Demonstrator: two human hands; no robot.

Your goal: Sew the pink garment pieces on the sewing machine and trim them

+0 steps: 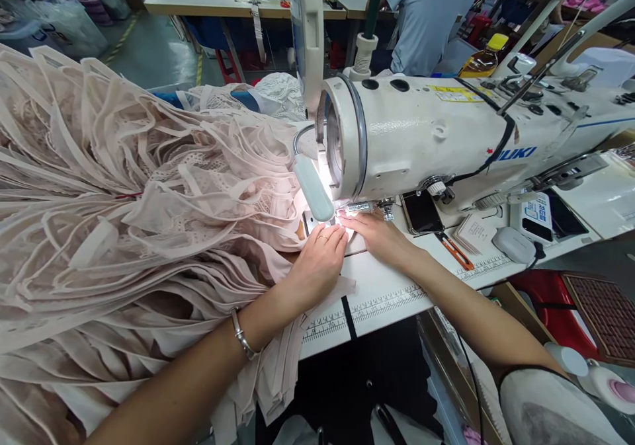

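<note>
A white sewing machine stands over the table, its lamp lighting the needle area. My left hand is just in front of the needle area, fingers closed together on a pale pink piece of fabric. Opposite it, my right hand reaches in beside the presser foot, its fingertips closed on the same piece. Most of that piece is hidden under my fingers and the lamp. A big heap of pale pink lace-trimmed garment pieces lies against my left forearm and spills off the table's front.
Right of my hands lie a black phone, an orange cutter, a stack of paper tags and a grey case. A measuring tape runs along the table's front edge. A person in blue is beyond the machine.
</note>
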